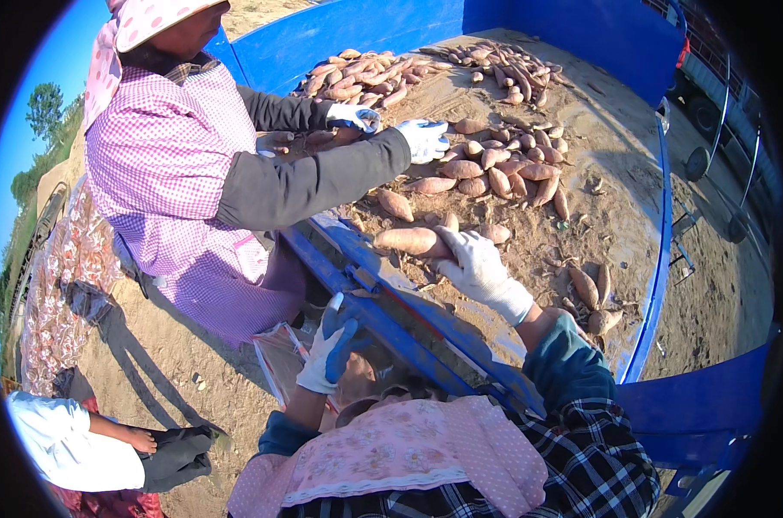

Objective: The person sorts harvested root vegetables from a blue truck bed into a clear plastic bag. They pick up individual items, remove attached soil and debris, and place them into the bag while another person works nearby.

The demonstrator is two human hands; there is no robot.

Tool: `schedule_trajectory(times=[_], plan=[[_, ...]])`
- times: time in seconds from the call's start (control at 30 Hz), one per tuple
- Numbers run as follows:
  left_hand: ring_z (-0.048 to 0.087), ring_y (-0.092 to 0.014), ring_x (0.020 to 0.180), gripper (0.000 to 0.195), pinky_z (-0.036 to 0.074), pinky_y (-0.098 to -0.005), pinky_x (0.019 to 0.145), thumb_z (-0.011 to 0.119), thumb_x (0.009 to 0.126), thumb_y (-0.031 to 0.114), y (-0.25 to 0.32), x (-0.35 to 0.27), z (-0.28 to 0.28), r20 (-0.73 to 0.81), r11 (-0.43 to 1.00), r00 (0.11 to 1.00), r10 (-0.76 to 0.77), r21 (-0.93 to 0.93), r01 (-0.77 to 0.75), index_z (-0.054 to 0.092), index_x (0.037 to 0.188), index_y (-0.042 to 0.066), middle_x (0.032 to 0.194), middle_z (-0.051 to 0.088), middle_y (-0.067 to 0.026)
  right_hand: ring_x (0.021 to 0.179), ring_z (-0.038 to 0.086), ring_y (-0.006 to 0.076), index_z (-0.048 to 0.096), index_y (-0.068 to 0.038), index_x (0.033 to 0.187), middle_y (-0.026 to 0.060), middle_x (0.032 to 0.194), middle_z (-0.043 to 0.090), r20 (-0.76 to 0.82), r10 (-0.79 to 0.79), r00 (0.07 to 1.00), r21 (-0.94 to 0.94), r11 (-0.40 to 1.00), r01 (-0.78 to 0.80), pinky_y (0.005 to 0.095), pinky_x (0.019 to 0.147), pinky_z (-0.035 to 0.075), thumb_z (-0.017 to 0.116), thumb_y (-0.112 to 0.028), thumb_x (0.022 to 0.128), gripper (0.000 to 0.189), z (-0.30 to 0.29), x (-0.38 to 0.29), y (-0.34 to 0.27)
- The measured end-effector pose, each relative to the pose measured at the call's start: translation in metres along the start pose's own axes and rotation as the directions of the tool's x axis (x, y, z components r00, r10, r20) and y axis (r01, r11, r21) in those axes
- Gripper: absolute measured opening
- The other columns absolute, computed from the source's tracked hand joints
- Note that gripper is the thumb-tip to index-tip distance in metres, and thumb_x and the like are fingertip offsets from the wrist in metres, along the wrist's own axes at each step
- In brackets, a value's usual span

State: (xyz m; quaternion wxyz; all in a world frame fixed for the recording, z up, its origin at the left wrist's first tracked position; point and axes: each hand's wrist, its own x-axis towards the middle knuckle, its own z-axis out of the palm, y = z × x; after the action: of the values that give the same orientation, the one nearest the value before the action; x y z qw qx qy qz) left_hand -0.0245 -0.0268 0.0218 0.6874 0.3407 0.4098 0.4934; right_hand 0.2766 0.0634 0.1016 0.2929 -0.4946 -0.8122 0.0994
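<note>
My right hand point(485, 275), in a white knit glove, grips one end of a long sweet potato point(412, 241) above the sandy bed of a blue truck point(598, 213). My left hand point(330, 353) wears a white glove with a blue coated palm. It is raised near the blue edge rail point(391, 330), fingers apart, and nothing shows in it. A clear plastic bag with red print point(276, 362) hangs beside it, with sweet potatoes partly visible below. Ahead of my right hand lies a loose pile of sweet potatoes point(495, 162).
At left, a co-worker in a pink checked smock point(171, 168) reaches gloved hands over the bed. More sweet potato heaps point(372, 74) lie farther back. Several small ones point(585, 288) lie at right. Another person point(80, 440) stands lower left, near stacked printed bags point(68, 291).
</note>
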Motion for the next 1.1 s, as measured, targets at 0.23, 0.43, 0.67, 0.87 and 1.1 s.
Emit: schedule_trajectory(times=[0.23,0.43,0.67,0.87,1.1], plan=[[0.064,-0.031,0.090,0.024,0.054,-0.0458,0.083,0.060,0.095,0.018,-0.033,0.032,-0.013,-0.103,0.865,0.928,-0.357,-0.412,0.287,0.062,0.113,0.002,0.096,0.065,-0.0126,0.094,0.065,0.0372,0.059,-0.003,0.121,0.0177,0.112,0.062,0.126,0.050,0.991,-0.202,0.979,-0.024,0.0483,0.073,0.054,0.063,-0.019,0.084,0.040,0.033,0.082,0.039],[0.061,-0.024,0.077,0.017,0.052,-0.0375,0.073,0.063,0.094,0.020,-0.014,0.008,-0.004,-0.277,0.913,0.915,-0.294,-0.365,0.182,0.067,0.097,0.004,0.079,0.060,-0.0056,0.086,0.069,0.0310,0.064,-0.005,0.111,0.0140,0.107,0.062,0.110,0.228,0.967,-0.485,0.862,-0.148,0.0414,0.068,0.056,0.068,-0.017,0.080,0.034,0.081,0.133,0.106],[0.063,-0.029,0.108,0.038,0.050,-0.0408,0.091,0.057,0.097,0.021,-0.004,0.011,-0.028,-0.007,0.849,0.974,-0.227,-0.491,0.194,0.057,0.132,0.007,0.118,0.066,-0.0133,0.086,0.068,0.0338,0.070,-0.006,0.098,0.0154,0.091,0.067,0.121,0.259,0.958,-0.415,0.890,-0.189,0.0466,0.070,0.055,0.075,-0.037,0.073,0.040,0.033,0.108,0.086],[0.058,-0.030,0.120,0.050,0.044,-0.0433,0.104,0.052,0.097,0.022,0.021,0.030,0.033,0.151,0.949,0.982,-0.111,-0.277,0.150,0.044,0.143,0.004,0.131,0.059,-0.0152,0.082,0.066,0.0365,0.064,-0.005,0.095,0.0170,0.087,0.066,0.240,-0.048,0.970,-0.097,0.993,0.074,0.0475,0.074,0.051,0.071,-0.040,0.079,0.039,-0.003,0.056,-0.022],[0.060,-0.035,0.110,0.039,0.054,-0.0450,0.087,0.059,0.096,0.024,-0.009,0.035,0.025,0.130,0.889,0.943,-0.305,-0.316,0.331,0.052,0.127,0.000,0.118,0.061,-0.0174,0.106,0.055,0.0369,0.064,-0.007,0.107,0.0163,0.107,0.061,0.003,-0.032,0.999,-0.350,0.936,0.031,0.0500,0.082,0.047,0.069,-0.045,0.079,0.047,0.012,0.127,0.069]])
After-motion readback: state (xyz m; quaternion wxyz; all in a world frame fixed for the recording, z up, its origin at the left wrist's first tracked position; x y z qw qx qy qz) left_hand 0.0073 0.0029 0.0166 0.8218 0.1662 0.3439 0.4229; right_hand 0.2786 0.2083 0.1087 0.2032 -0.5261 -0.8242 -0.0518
